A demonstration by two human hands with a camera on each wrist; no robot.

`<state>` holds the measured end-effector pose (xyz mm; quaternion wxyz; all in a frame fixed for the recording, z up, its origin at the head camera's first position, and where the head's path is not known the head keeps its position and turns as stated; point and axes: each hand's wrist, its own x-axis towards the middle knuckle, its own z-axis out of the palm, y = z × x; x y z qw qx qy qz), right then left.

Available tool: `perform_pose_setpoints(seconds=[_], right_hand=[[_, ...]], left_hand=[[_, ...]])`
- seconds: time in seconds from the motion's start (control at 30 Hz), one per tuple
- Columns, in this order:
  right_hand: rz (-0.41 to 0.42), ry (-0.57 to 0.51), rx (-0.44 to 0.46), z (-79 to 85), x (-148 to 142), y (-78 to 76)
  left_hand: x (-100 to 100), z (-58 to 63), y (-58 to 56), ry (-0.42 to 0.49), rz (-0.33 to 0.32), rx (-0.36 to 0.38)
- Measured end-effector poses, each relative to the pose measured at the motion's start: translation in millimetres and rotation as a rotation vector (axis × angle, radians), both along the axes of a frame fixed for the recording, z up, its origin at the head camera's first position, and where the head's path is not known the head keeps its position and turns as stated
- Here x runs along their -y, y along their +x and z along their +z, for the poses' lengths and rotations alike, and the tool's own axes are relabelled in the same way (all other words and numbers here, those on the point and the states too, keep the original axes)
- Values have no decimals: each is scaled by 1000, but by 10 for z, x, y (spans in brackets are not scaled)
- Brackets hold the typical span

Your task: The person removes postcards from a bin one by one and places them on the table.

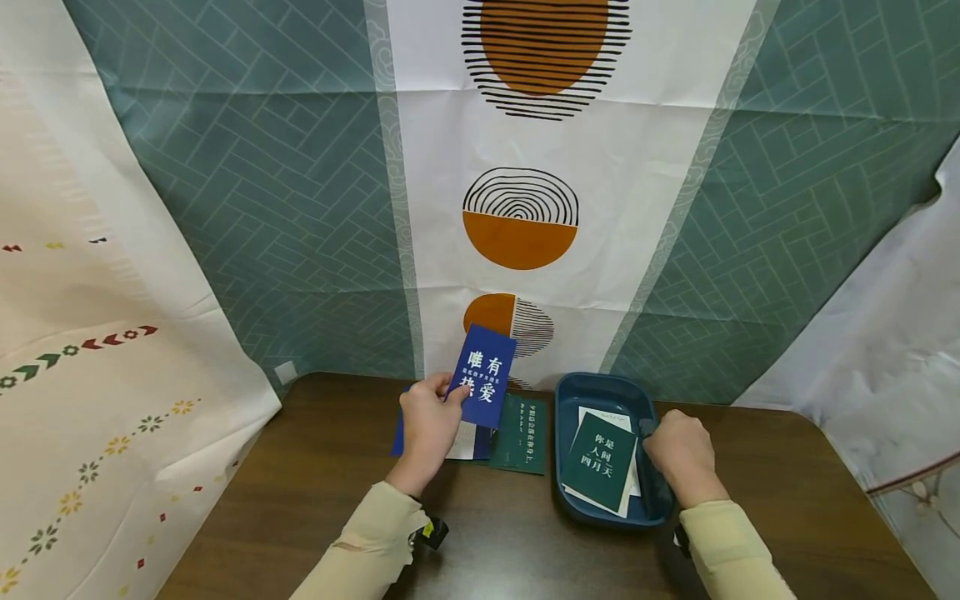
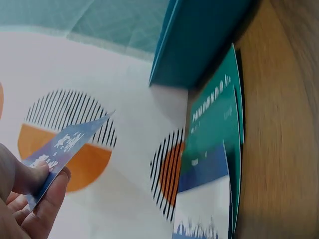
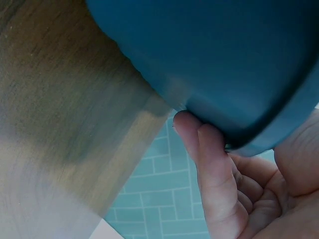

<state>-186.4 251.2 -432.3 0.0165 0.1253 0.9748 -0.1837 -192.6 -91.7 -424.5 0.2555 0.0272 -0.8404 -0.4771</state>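
Note:
My left hand (image 1: 431, 429) pinches a dark blue card (image 1: 487, 387) with white Chinese characters between thumb and fingers, held up above the table. In the left wrist view the card (image 2: 70, 142) tilts away from the thumb. My right hand (image 1: 684, 458) grips the right rim of a dark blue plastic basin (image 1: 609, 390). The right wrist view has its fingers (image 3: 217, 169) under the basin's lip. Inside the basin lies a dark green card (image 1: 600, 454) with white characters, on top of whitish cards that it partly covers.
Left of the basin, a green card (image 1: 519, 433) and a blue-and-white card (image 2: 204, 199) lie overlapping on the brown wooden table (image 1: 510, 533). Behind the table hangs a green and white patterned cloth (image 1: 300, 208). Another patterned cloth (image 1: 97, 350) hangs at the left.

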Motion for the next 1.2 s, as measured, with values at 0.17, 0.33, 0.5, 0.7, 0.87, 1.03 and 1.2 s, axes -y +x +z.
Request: perform_pose_setpoints(seconds=[0.17, 0.33, 0.5, 0.7, 0.87, 1.03, 1.2], right_hand=[[0, 2, 7, -11, -4, 1], [-3, -1, 16, -18, -7, -3], [-5, 2, 2, -31, -13, -10], [3, -2, 0, -36, -11, -14], [0, -5, -3, -22, -15, -16], [1, -3, -3, -6, -22, -17], [7, 5, -7, 0, -24, -10]], left_hand=[[224, -32, -5, -37, 64, 5], [434, -87, 4, -58, 106, 24], [620, -174, -5, -67, 131, 42], [846, -334, -15, -91, 169, 87], [979, -449, -28, -101, 196, 149], [1040, -525, -40, -104, 197, 206], [1068, -578, -51, -118, 191, 246]])
